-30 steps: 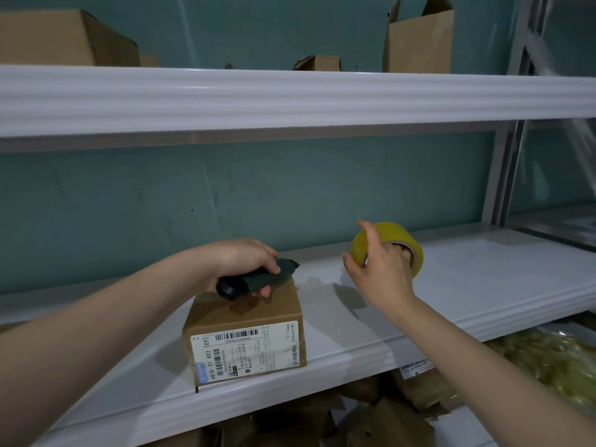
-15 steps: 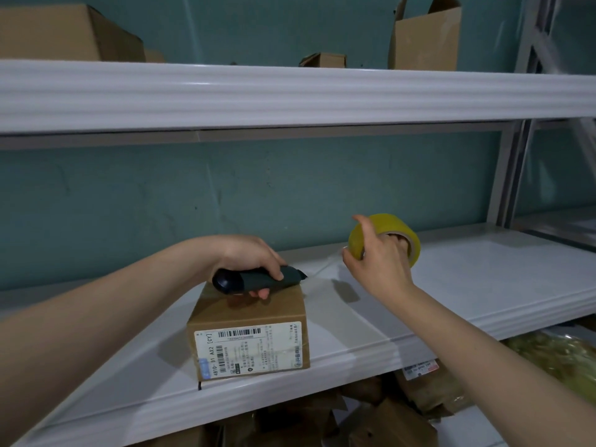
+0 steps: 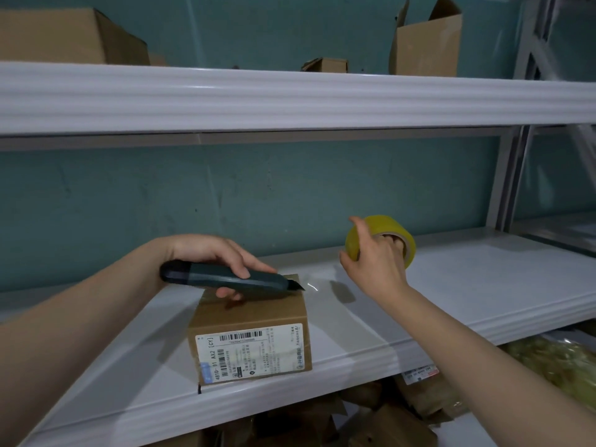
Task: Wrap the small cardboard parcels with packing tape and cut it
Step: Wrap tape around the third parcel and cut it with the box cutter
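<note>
Compared with half a second ago, more of the knife (image 3: 258, 280) is showing beyond my left hand (image 3: 206, 253), which is gripping it over the parcel (image 3: 254, 317). Its long axis is running left-right, blade pointing right toward the tape roll (image 3: 390, 224). My right hand (image 3: 377, 269) is grasping that roll. The parcel is sitting on the shelf (image 3: 451, 285), its label reading "AX2 [CY]".

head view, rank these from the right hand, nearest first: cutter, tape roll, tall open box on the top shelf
1. tape roll: in the grip of the right hand.
2. cutter: to its left, held over the parcel by the left hand.
3. tall open box: up on the top shelf, right side.
</note>
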